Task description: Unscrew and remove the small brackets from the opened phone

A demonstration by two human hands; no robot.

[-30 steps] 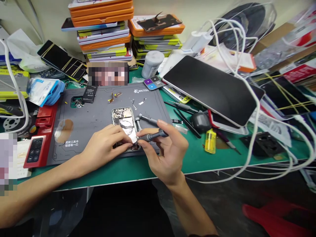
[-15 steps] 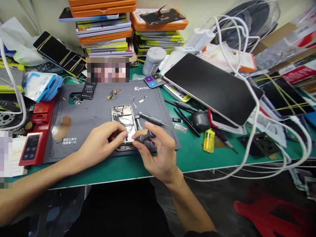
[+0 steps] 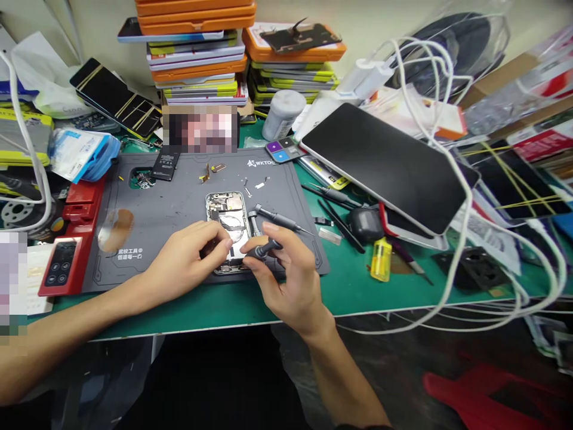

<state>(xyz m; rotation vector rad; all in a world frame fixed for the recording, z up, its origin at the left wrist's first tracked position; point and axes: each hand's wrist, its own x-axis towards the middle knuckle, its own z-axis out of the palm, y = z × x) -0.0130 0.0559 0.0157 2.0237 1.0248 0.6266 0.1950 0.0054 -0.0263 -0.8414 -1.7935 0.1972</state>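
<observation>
An opened phone, its inner metal plate and parts bared, lies on the grey work mat. My left hand is closed at the phone's lower left edge, thumb and bent fingers against it; its other fingertips are hidden. In my right hand is a dark screwdriver, pinched between thumb and fingers over the lower right of the phone. Its tip is hidden. Just beyond, another grey screwdriver lies on the mat, beside a second upright-pointing tool.
Small metal pieces and flex parts lie above the phone. A battery sits at the mat's upper left, near a red holder. A large black tablet, white cables and stacked boxes crowd the bench.
My left fingers have drawn back left from the screwdriver's lower end to the phone's left edge. The screwdriver in my right hand has moved slightly left and its handle has swung. The view shifted slightly.
</observation>
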